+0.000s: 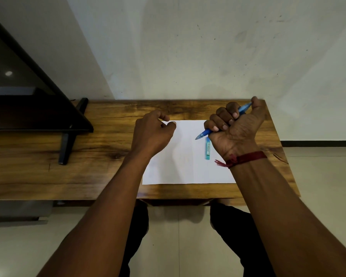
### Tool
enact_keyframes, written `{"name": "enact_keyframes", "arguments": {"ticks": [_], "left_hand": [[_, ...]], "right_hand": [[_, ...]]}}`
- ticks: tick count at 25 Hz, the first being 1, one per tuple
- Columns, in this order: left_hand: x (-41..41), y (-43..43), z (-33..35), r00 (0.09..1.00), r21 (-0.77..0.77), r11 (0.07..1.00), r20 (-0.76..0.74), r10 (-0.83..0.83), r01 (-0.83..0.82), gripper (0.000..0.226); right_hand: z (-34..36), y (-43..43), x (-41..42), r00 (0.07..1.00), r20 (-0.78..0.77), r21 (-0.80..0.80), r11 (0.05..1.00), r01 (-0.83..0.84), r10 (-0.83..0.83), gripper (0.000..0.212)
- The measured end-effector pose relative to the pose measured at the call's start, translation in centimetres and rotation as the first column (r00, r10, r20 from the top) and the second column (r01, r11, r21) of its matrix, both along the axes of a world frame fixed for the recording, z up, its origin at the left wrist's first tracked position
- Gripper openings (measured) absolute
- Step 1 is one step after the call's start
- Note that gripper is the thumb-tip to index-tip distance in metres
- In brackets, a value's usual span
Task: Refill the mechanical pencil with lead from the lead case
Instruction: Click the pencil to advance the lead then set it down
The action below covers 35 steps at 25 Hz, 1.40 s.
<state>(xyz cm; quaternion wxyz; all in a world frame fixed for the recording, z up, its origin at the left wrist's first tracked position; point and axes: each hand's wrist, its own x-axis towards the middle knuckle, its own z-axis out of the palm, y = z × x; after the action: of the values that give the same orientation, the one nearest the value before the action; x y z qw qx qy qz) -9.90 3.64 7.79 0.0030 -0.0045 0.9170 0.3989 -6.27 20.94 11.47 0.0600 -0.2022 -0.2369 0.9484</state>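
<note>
R hand (235, 124) is fisted around the blue mechanical pencil (203, 134), palm side toward cam; 4 fingers (220, 116) curl over the barrel w/ nails showing; thumb (257, 103) sits on the rear end of the pencil up near the table's far R corner; tip sticks out below the little finger, pointing down-L over the paper (188, 156), not clearly touching it. Pencil lies on a diagonal, tip low-L, cap end high-R; mid barrel hidden inside the fist.

L hand (154, 132) hovers over the paper's far L corner, back of hand to cam; fingers loosely curled w/ thumb and index tips close together; can't tell if anything is pinched between them, too small to see.

Lead case (207, 148), a slim light-blue stick w/ label, lies flat on the paper just below the R hand's heel, long axis running roughly away from the person; upper end partly covered by the hand; neither hand grips it.

Paper is 1 white sheet, landscape, on the wooden table (88, 156), near its R end. Dark red thread band (246, 157) on the R wrist w/ frayed ends. Black monitor (28, 86) stands at L on the table, 1 stand leg (67, 144) angled toward the front edge. Pale wall behind; person's dark-trousered knees under the table edge.
</note>
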Motion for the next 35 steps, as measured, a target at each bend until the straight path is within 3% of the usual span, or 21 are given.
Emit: {"name": "enact_keyframes", "arguments": {"ticks": [35], "left_hand": [[-0.7, -0.9, -0.8, 0.999, 0.015, 0.999, 0.022, 0.046, -0.047, 0.015]], "right_hand": [[-1.5, 0.3, -0.6, 0.999, -0.04, -0.025, 0.999, 0.029, -0.03, 0.054]]}}
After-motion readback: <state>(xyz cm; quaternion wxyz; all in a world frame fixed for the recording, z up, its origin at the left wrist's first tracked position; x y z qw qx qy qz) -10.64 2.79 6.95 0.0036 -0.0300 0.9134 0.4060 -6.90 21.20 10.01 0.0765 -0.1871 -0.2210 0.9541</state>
